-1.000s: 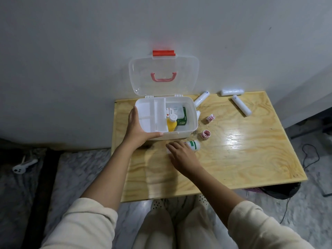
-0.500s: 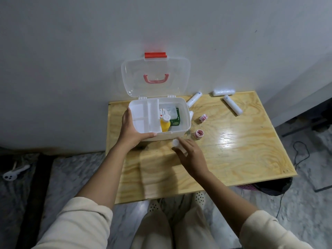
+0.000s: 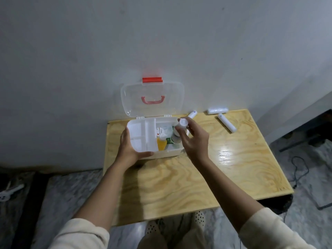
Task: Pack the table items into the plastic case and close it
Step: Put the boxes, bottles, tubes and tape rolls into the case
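Plain grey wall behind a wooden table (image 3: 233, 169). Right hand (image 3: 195, 139) is pinching a small white bottle (image 3: 180, 127) over the open plastic case (image 3: 143, 137), while left hand (image 3: 128, 147) is gripping the case's 7 o'clock corner. White tubes (image 3: 226, 122) are lying toward 2 o'clock.

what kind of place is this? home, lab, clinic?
Probably a plain room in a home, not a lab: a small plywood table pushed against a bare white wall, a marble-patterned floor, loose cables on it. No signage or equipment settles it.
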### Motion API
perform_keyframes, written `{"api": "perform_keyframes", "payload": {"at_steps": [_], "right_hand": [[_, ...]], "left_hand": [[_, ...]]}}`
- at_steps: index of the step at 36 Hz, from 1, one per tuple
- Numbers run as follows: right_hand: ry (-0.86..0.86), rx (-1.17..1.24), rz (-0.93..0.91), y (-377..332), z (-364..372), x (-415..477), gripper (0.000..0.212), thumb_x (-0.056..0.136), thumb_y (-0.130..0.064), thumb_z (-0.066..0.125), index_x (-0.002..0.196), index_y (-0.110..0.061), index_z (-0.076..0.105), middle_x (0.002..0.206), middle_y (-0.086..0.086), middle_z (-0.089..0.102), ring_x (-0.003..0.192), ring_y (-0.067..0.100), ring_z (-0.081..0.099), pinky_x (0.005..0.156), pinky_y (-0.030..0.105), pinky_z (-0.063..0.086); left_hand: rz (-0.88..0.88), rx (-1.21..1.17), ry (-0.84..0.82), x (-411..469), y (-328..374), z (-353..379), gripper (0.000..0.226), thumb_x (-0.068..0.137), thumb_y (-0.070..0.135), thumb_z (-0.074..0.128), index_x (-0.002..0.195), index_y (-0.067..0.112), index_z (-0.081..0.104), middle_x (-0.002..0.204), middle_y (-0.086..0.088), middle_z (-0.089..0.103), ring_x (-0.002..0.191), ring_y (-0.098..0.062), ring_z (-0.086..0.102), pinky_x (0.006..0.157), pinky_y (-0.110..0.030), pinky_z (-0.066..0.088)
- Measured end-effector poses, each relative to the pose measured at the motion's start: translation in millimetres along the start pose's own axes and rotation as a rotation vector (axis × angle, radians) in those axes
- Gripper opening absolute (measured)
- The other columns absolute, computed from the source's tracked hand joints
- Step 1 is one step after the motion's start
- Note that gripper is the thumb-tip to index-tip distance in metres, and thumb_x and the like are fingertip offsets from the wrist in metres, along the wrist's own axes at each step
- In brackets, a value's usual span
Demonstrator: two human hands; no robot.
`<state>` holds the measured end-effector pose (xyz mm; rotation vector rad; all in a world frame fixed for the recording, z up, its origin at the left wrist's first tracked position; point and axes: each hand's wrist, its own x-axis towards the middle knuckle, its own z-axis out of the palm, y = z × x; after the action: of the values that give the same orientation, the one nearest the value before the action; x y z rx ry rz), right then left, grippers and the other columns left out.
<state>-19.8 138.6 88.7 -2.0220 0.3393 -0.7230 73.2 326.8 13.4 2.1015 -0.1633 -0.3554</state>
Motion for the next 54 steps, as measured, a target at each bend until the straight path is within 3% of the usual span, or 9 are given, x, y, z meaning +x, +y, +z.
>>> {"api": "perform_keyframes", "payload": {"at_steps": [5, 11, 15, 17, 31, 42, 46, 51, 54], "right_hand": [[-0.247, -0.063, 0.176, 23.1, 9.1, -0.3, 0.024, 0.081, -0.018, 0.068, 0.105, -0.013, 0.062, 0.094, 0.007, 0.070, 0.089, 0.023, 0.064, 0.082, 0.045, 0.054], [-0.379, -0.144, 0.162, 35.5, 10.1, -7.3, 0.031, 0.079, -0.013, 0.068, 0.110, -0.010, 0.065, 0.112, 0.008, 0.065, 0.103, 0.022, 0.057, 0.091, 0.037, 0.048], [-0.381, -0.181, 0.163, 38.9, 9.3, -9.0, 0.031, 0.078, -0.012, 0.070, 0.109, -0.010, 0.065, 0.113, 0.009, 0.063, 0.094, 0.021, 0.058, 0.085, 0.035, 0.052], [-0.394, -0.199, 0.157, 41.6, 9.5, -8.7, 0.030, 0.078, -0.012, 0.070, 0.107, -0.010, 0.065, 0.111, 0.009, 0.064, 0.090, 0.019, 0.059, 0.084, 0.036, 0.054], [-0.447, -0.284, 0.130, 41.6, 17.9, 0.3, 0.031, 0.079, -0.013, 0.068, 0.110, -0.012, 0.063, 0.113, 0.009, 0.065, 0.094, 0.022, 0.062, 0.084, 0.040, 0.055], [-0.523, -0.310, 0.119, 47.5, 13.4, 4.8, 0.038, 0.083, -0.014, 0.064, 0.121, -0.014, 0.057, 0.124, 0.008, 0.061, 0.111, 0.024, 0.056, 0.092, 0.035, 0.048], [-0.533, -0.276, 0.116, 52.6, 10.2, 2.2, 0.042, 0.086, -0.022, 0.060, 0.127, -0.014, 0.053, 0.129, 0.007, 0.058, 0.118, 0.023, 0.052, 0.097, 0.036, 0.044], [-0.454, -0.167, 0.040, 62.3, 2.2, 2.9, 0.029, 0.089, -0.022, 0.059, 0.115, -0.012, 0.060, 0.115, 0.006, 0.065, 0.104, 0.018, 0.059, 0.090, 0.033, 0.050], [-0.320, -0.074, 0.064, 75.1, -3.6, 9.5, 0.015, 0.089, -0.014, 0.057, 0.103, -0.011, 0.064, 0.102, 0.006, 0.068, 0.093, 0.016, 0.061, 0.083, 0.032, 0.052]], "left_hand": [[0.014, -0.008, 0.013, -4.5, 1.8, 0.3, 0.125, 0.031, 0.040, 0.094, 0.139, 0.026, 0.031, 0.137, 0.001, 0.038, 0.125, -0.019, 0.042, 0.100, -0.041, 0.044], [0.018, 0.031, 0.000, -4.3, -5.3, 2.3, 0.128, 0.050, 0.027, 0.096, 0.150, 0.022, 0.015, 0.150, 0.000, 0.023, 0.136, -0.018, 0.027, 0.104, -0.030, 0.031], [0.015, 0.031, -0.015, -4.0, -6.6, 1.3, 0.131, 0.050, 0.030, 0.095, 0.151, 0.022, 0.012, 0.152, 0.000, 0.022, 0.137, -0.019, 0.027, 0.107, -0.035, 0.033], [0.014, 0.029, -0.016, -4.4, -6.9, 1.3, 0.133, 0.051, 0.029, 0.095, 0.152, 0.021, 0.009, 0.153, 0.001, 0.020, 0.138, -0.018, 0.025, 0.106, -0.030, 0.030], [0.034, 0.071, -0.011, 0.3, -7.1, 1.0, 0.124, 0.050, 0.031, 0.095, 0.146, 0.024, 0.017, 0.146, -0.002, 0.026, 0.131, -0.021, 0.031, 0.102, -0.040, 0.039], [0.056, 0.038, 0.020, -3.7, -7.4, 2.2, 0.116, 0.048, 0.035, 0.095, 0.141, 0.026, 0.027, 0.143, 0.002, 0.032, 0.128, -0.018, 0.035, 0.099, -0.040, 0.042], [0.014, 0.068, 0.035, -5.1, -7.1, 5.0, 0.127, 0.036, 0.055, 0.090, 0.142, 0.028, 0.025, 0.145, 0.003, 0.030, 0.131, -0.019, 0.035, 0.101, -0.044, 0.043], [-0.016, 0.103, 0.065, -3.1, -9.7, 9.5, 0.128, 0.043, 0.044, 0.095, 0.146, 0.026, 0.021, 0.149, 0.001, 0.026, 0.134, -0.021, 0.032, 0.105, -0.044, 0.040], [-0.023, 0.105, 0.064, -2.1, -12.6, 9.7, 0.130, 0.038, 0.050, 0.093, 0.145, 0.027, 0.022, 0.148, 0.002, 0.026, 0.134, -0.021, 0.032, 0.106, -0.045, 0.039]]}}
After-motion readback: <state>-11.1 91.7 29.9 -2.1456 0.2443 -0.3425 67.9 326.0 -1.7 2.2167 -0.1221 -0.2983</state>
